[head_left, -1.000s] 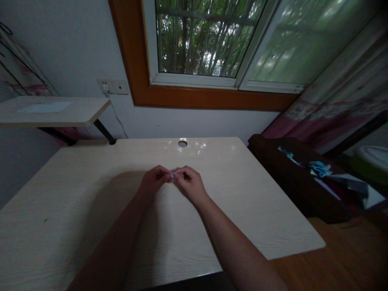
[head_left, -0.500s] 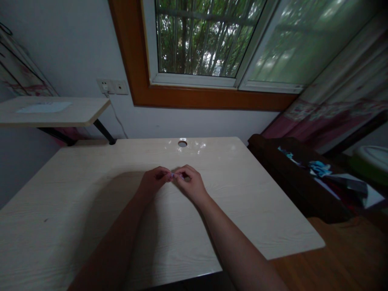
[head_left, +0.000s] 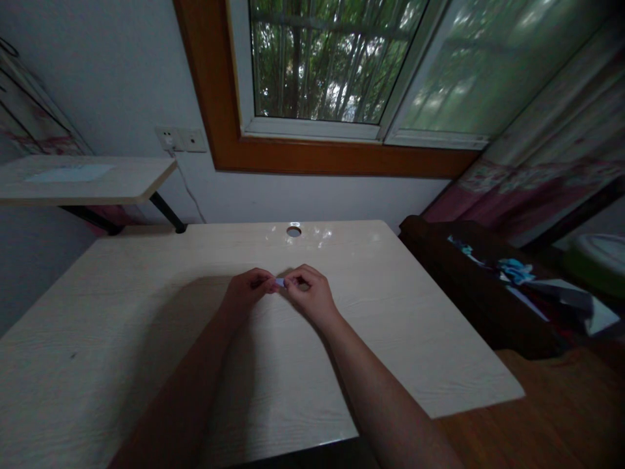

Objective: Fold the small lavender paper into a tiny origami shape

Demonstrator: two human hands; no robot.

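Between my fingertips is a small pale purple piece (head_left: 280,282), thin and mostly covered by the fingers; its kind is too small to make out. My left hand (head_left: 247,288) pinches its left end with thumb and forefinger. At the other end, the thumb and forefinger of my right hand (head_left: 311,293) are closed on it. Both hands are just above or resting on the pale wood-grain desk (head_left: 390,326); I cannot tell which. A short stretch of the piece shows in the gap between the two pinches.
A round cable hole (head_left: 293,231) lies near the desk's back edge. At the left rear stands a raised shelf (head_left: 141,182) on black legs, with a paper sheet (head_left: 71,172). Dark brown furniture (head_left: 454,286) carrying blue cloth (head_left: 515,270) is to the right. A window (head_left: 332,78) is behind.
My right hand has shifted slightly right, away from my left fingertips. More of the pale purple piece now shows between them. My left hand stays nearly still.
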